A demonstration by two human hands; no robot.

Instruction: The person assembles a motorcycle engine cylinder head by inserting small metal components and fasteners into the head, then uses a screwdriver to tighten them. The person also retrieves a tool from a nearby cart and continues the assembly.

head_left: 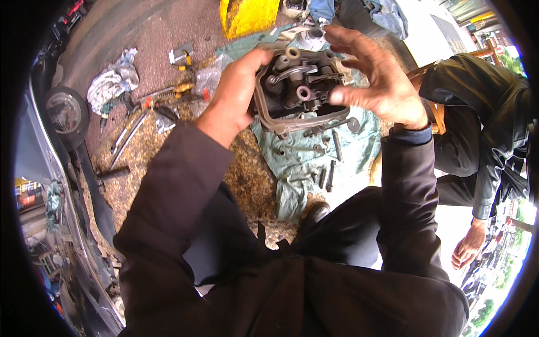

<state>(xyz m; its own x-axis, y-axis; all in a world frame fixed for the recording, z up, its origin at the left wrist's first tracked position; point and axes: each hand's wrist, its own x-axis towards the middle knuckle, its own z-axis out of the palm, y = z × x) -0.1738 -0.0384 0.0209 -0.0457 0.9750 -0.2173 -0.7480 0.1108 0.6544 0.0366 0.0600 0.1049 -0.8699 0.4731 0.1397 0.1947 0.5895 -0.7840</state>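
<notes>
A small engine cylinder head (272, 115), its rocker arms and shafts facing up, is held above a green cloth (292, 194). My left hand (236, 87) grips its left side, thumb over the upper rim and the other fingers hidden beneath. At the right side, my right hand (384, 81) has its fingers spread. Its thumb reaches to the edge of the rocker parts; whether it touches them I cannot tell. Below, on the cloth, lie several loose bolts and pins (337, 146) and a dark valve with a round disc (352, 124).
To the left on the stained ground are a crumpled rag (115, 81), yellow-handled tools (182, 88) and metal rods (130, 135). A vehicle with a wheel (64, 110) borders the left. A yellow container (247, 17) stands beyond. A person in a dark jacket (508, 118) sits close on the right.
</notes>
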